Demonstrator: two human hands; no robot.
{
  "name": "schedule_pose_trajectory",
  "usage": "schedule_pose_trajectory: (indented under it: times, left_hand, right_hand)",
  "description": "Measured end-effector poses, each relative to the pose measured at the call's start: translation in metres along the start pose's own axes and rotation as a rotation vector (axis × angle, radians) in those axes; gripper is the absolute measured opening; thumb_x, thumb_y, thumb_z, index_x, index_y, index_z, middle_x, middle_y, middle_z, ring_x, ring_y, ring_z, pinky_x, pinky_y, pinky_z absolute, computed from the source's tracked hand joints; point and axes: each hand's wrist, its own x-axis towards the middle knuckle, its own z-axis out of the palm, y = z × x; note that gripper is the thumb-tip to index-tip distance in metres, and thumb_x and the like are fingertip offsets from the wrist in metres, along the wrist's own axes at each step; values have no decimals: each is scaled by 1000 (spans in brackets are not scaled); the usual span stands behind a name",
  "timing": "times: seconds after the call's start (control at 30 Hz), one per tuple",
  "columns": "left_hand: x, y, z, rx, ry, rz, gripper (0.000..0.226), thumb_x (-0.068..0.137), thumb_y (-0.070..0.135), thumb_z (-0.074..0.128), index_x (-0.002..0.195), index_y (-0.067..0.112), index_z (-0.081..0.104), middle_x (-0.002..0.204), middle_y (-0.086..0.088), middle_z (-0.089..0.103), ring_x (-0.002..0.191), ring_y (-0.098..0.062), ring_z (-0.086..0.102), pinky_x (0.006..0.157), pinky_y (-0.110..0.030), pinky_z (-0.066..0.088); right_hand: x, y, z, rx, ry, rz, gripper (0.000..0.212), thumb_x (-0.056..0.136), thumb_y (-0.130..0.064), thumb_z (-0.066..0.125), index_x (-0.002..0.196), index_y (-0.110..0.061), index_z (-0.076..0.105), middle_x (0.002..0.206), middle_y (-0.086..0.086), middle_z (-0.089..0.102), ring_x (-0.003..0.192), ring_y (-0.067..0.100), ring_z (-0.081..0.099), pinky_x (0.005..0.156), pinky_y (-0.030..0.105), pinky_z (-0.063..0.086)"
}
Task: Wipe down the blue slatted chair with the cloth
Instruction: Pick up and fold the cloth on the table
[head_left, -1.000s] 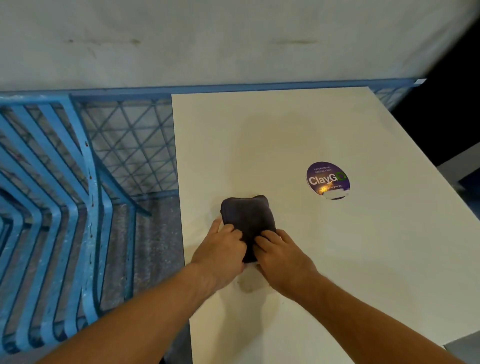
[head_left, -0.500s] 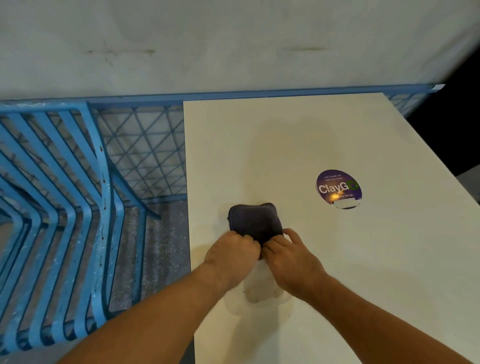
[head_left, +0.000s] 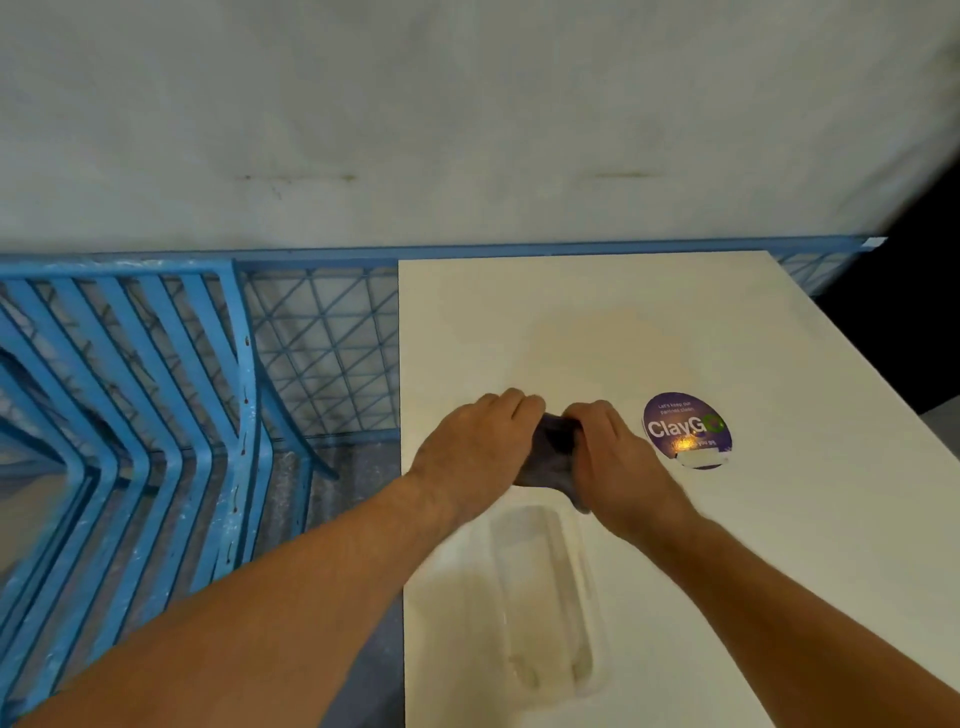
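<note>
Hands, left hand (head_left: 475, 447) and right hand (head_left: 610, 460), grip the cloth (head_left: 553, 449) near the table's (head_left: 675, 322) left edge.

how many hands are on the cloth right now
2. The left hand grips the dark cloth from its left side, the right hand from its right, both over the white table. Most of the cloth is hidden between them.

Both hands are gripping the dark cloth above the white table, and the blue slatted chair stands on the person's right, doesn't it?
Not quite. In the head view the blue slatted chair stands on the person's left, beside the white table, not on the right. The left hand and right hand do grip the dark cloth above the table.
</note>
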Motion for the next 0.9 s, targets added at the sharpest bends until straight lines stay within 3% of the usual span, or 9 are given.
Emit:
schedule_pose_trajectory:
  times: [0.17, 0.27, 0.33, 0.47, 0.53, 0.7, 0.83, 0.9]
  left_hand:
    - [3, -13, -47, -3, 113, 6, 23, 93, 19, 47, 112, 11, 58, 97, -6, 61, 76, -20, 59, 59, -29, 47]
    - [-8, -25, -66, 9, 163, 15, 25, 94, 18, 42, 112, 11, 58, 97, -5, 62, 75, -20, 59, 57, -28, 46]
    - [-19, -37, -81, 17, 185, 49, 30, 95, 22, 37, 110, 11, 59, 94, -5, 63, 72, -18, 59, 56, -25, 46]
    - [-51, -75, -111, -10, 167, 116, 28, 95, 21, 40, 108, 9, 62, 90, -6, 63, 70, -17, 59, 55, -28, 50]
    - [-75, -99, -122, -31, 142, 135, 23, 98, 19, 43, 108, 10, 62, 92, -5, 63, 71, -19, 59, 57, -32, 53]
    - [-141, -160, -128, -71, 19, 154, 29, 100, 23, 38, 113, 13, 62, 100, -4, 64, 81, -24, 64, 66, -40, 54]
    - [-187, -196, -123, -124, -128, 116, 23, 102, 20, 42, 120, 17, 57, 111, -2, 61, 93, -23, 62, 77, -41, 51]
    - [-205, -208, -118, -156, -179, 88, 25, 102, 20, 42, 123, 16, 56, 116, -3, 60, 98, -23, 61, 81, -42, 51]
  right_hand:
    - [15, -33, -31, -17, 103, -81, 26, 103, -26, 42, 121, -12, 53, 110, 4, 57, 80, 23, 61, 72, 32, 53]
    - [19, -59, -44, -10, 91, -74, 39, 100, -34, 49, 134, -15, 50, 125, 5, 62, 99, 27, 64, 80, 30, 50]
    - [23, -81, -47, 13, 44, -13, 46, 96, -42, 53, 137, -22, 46, 119, 2, 65, 100, 24, 63, 82, 30, 51]
    - [28, -139, -32, 166, -103, 96, 30, 94, -43, 58, 118, -26, 55, 96, -10, 61, 89, 14, 61, 68, 15, 46]
    - [29, -170, -17, 244, -192, 157, 23, 93, -42, 60, 106, -23, 61, 93, -7, 66, 85, 15, 64, 71, 20, 52]
    - [27, -236, 46, 320, -427, 305, 22, 83, -29, 72, 100, -15, 71, 95, 7, 72, 85, 23, 69, 81, 40, 58]
    - [21, -274, 104, 373, -487, 385, 15, 85, -28, 70, 88, -13, 70, 84, 6, 70, 76, 18, 66, 70, 31, 53]
    - [16, -286, 131, 402, -479, 406, 23, 88, -35, 67, 84, -13, 68, 79, 6, 68, 70, 17, 64, 65, 31, 51]
